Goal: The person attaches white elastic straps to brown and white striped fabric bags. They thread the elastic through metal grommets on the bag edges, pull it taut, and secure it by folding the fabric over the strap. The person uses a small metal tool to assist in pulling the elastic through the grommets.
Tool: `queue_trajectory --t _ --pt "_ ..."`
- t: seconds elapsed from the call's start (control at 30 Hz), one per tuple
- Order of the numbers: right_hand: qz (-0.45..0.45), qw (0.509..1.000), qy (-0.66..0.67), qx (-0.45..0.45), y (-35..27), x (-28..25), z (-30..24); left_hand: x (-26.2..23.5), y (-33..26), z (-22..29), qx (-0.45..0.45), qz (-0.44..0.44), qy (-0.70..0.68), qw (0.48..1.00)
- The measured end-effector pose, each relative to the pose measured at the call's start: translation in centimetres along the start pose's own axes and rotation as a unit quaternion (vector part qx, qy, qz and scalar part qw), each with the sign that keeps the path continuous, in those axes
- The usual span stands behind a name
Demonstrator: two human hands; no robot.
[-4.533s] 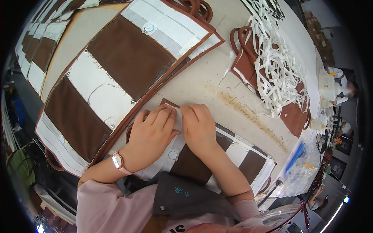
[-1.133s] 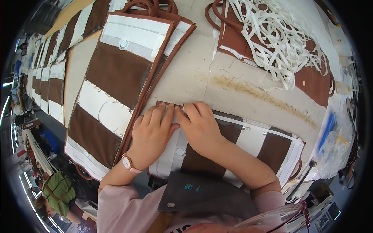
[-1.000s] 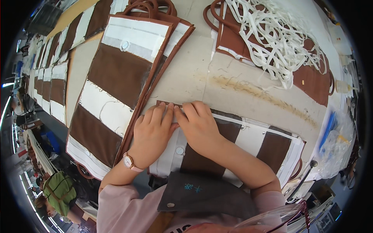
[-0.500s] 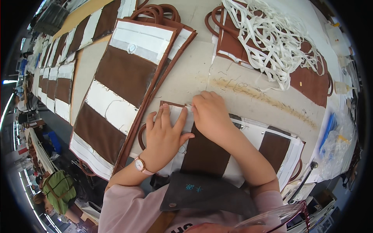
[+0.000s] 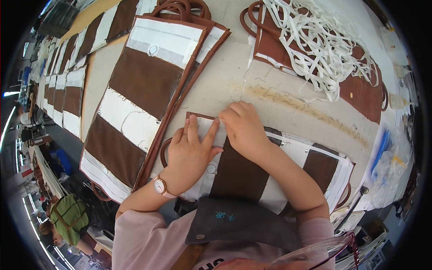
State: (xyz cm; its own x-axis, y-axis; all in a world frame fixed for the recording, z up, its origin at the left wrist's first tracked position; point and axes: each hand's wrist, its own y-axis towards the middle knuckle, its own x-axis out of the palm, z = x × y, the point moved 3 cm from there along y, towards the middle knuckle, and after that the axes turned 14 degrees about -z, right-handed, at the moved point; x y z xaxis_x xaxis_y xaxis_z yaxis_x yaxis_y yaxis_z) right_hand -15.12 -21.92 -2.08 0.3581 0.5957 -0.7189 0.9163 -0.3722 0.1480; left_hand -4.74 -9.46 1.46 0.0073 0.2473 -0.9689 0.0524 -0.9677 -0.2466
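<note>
A brown and white striped fabric bag panel [image 5: 252,173] with brown edging lies flat on the beige worktable [image 5: 225,76] in front of me. My left hand [image 5: 191,150] presses flat on its white top band, fingers spread, a watch on the wrist. My right hand [image 5: 243,128] rests beside it on the same band, fingers curled down at the panel's top edge. A small metal snap [image 5: 211,168] shows just below my left hand.
A stack of finished brown and white bags [image 5: 144,94] with brown handles lies to the left. A tangle of white straps [image 5: 315,45] covers more brown pieces at the top right. Clear plastic bags [image 5: 389,166] sit at the right edge. A person in green [image 5: 67,220] is at lower left.
My hands, first side by side over the panel's top, have spread slightly apart; the left now lies flatter and lower, the right has moved to the top edge. The view shifted a little.
</note>
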Motion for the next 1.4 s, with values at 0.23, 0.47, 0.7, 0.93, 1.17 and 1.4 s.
queue_trajectory --t 0.23,0.47,0.7,0.93,1.17,1.4 --pt "-0.029 0.999 0.033 -0.03 -0.5 -0.1 0.3 0.6 -0.1 -0.1 0.005 0.003 0.006 1.0" --pt "-0.101 0.987 -0.078 -0.093 -1.0 -0.9 -0.8 0.1 -0.1 -0.5 0.007 -0.008 -0.007 1.0" --pt "-0.019 1.0 -0.009 -0.02 -0.8 -0.3 -0.4 -0.2 -0.1 -0.4 0.008 -0.002 -0.014 1.0" --pt "-0.105 0.978 -0.158 -0.089 -0.9 -0.6 -1.2 0.2 0.1 -0.6 -0.022 0.002 -0.056 0.998" --pt "-0.051 0.979 -0.177 -0.083 -1.4 0.0 -1.5 0.4 0.8 0.4 -0.032 0.054 -0.007 0.998" --pt "-0.015 0.987 -0.161 0.02 -1.7 -0.1 -0.9 -0.1 0.1 1.4 -0.014 0.036 -0.031 0.999"
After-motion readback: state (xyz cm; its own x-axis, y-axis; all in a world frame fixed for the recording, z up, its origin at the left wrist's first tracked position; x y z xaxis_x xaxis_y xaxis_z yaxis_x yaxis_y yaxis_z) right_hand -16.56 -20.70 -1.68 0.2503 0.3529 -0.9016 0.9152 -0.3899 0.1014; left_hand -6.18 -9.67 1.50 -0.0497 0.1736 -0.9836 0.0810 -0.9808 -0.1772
